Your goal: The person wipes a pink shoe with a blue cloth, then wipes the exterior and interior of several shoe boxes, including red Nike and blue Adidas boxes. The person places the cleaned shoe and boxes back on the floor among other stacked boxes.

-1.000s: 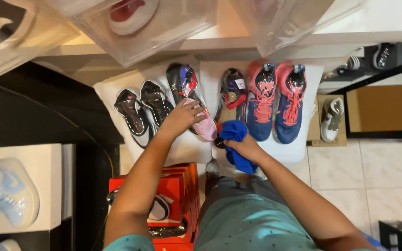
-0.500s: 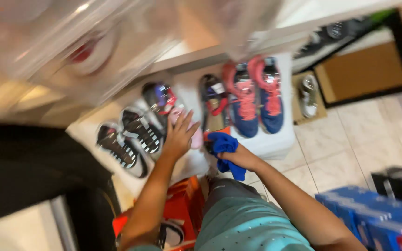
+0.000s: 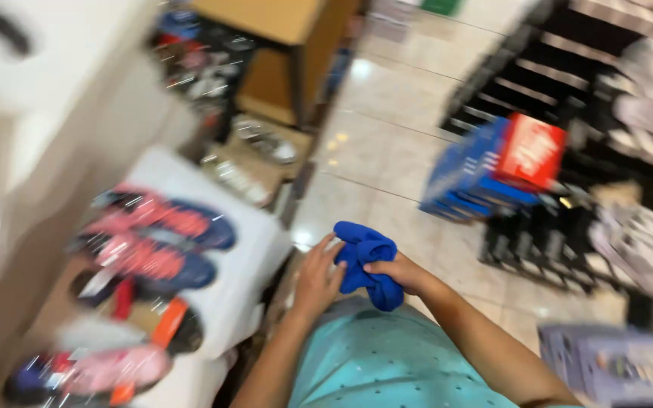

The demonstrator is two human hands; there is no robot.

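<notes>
While the picture is smeared by motion, the right hand (image 3: 396,273) shows clearly enough: its fingers are curled closed around a bunched blue cloth (image 3: 366,261), which sits in front of the person's teal dotted shirt (image 3: 387,359). The left hand (image 3: 317,278) is just beside it, fingers half open and extended, the fingertips touching the cloth's left edge without gripping it fully. To the left of the left hand lies a white platform (image 3: 247,261) carrying a row of sneakers; the nearest are a red-and-navy pair (image 3: 162,242), and further left and lower a pink shoe (image 3: 111,369), all blurred. Beyond the hands stretches a pale tiled floor (image 3: 387,143). Up and to the right of the right hand stands a stack of blue shoeboxes (image 3: 466,177) with a red box (image 3: 532,149) on top, and pale sneakers (image 3: 640,242) lie past that.
</notes>
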